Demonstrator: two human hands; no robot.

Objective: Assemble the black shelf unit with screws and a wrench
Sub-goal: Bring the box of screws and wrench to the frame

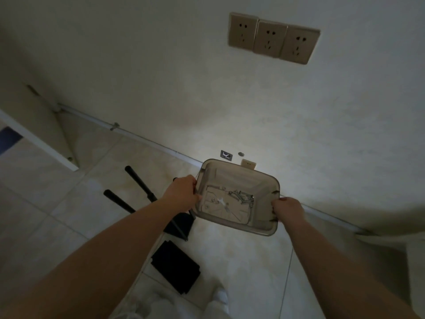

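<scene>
The room was dim, with a pale tiled floor (241,261) meeting a plain wall (161,77) lit by one soft patch of light. The fingers (274,209) of the right hand (288,209) were curled over the near right rim of a clear plastic tub (264,183), clamped on it; the left hand (182,192) gripped the opposite rim the same way. Two hands on opposite edges probably kept the tub level, so its loose contents would not slide or spill while it was carried above the floor. Inside lay a cluster of screws (245,196) and a few small metal pieces; whether a wrench was among them could not be told. Below and to the left, the shelf parts waited on the floor: black poles (140,184) and flat black panels (176,267), unassembled. Higher on the wall sat three sockets (273,38). A small dark label (226,154) near the skirting was unreadable.
</scene>
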